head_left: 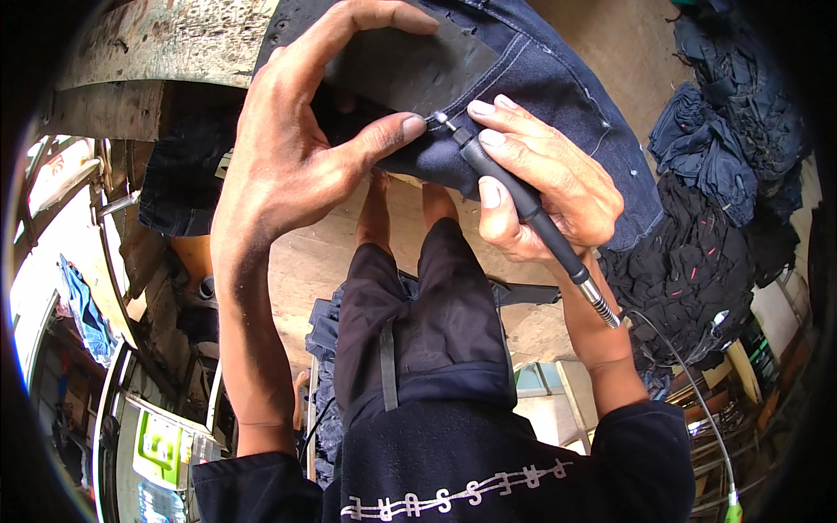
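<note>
My right hand (562,174) is closed around a slim black pen-shaped rotary tool (560,242), with a spring sleeve at its back end and a thin cable. Its small pale tip touches or nearly touches the stitched edge of a dark blue denim piece (567,83). My left hand (288,144) is spread, thumb and index finger wide apart, the thumb tip resting at that same edge close beside the tool tip. Between those fingers lies a dark flat board (405,61), bordered by the denim. Its other fingers are mostly hidden.
Heaps of dark blue garments (711,144) and black garments (684,261) lie at the right. A worn wooden plank (166,44) is at the upper left. The tool's cable (684,370) trails down the right side. A green plastic container (159,446) stands lower left.
</note>
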Tool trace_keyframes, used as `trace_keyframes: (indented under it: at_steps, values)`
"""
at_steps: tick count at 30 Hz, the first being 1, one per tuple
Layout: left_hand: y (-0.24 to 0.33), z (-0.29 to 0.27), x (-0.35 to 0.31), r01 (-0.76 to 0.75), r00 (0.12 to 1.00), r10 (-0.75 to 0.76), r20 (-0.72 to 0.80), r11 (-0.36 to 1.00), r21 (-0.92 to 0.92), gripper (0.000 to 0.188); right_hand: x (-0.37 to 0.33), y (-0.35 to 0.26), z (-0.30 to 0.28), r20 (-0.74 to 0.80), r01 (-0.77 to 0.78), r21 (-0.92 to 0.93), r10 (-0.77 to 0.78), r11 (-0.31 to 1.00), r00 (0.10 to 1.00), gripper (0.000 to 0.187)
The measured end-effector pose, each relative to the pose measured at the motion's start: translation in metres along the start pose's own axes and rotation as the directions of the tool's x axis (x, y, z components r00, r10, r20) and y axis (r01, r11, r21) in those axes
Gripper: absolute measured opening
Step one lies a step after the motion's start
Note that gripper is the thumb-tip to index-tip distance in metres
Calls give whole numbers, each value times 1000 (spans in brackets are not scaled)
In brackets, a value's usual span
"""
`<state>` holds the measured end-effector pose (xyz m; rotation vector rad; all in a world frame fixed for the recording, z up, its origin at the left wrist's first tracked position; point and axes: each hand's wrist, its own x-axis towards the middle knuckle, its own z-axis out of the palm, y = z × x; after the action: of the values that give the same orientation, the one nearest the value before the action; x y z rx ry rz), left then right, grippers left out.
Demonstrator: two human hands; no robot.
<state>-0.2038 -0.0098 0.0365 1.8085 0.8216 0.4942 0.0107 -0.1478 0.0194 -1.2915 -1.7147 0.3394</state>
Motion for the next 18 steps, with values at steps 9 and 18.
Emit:
trace_keyframes:
  at_steps: [9, 18]
  values:
    - [2, 1, -2, 59, 998, -58, 19, 994, -90, 64, -1, -1, 1, -14, -9, -10, 8, 1000, 1000, 26]
    - [0, 0, 1, -25, 1000, 25, 8, 998, -51, 60, -1, -1, 1, -15, -8, -14, 7, 1000, 1000, 27]
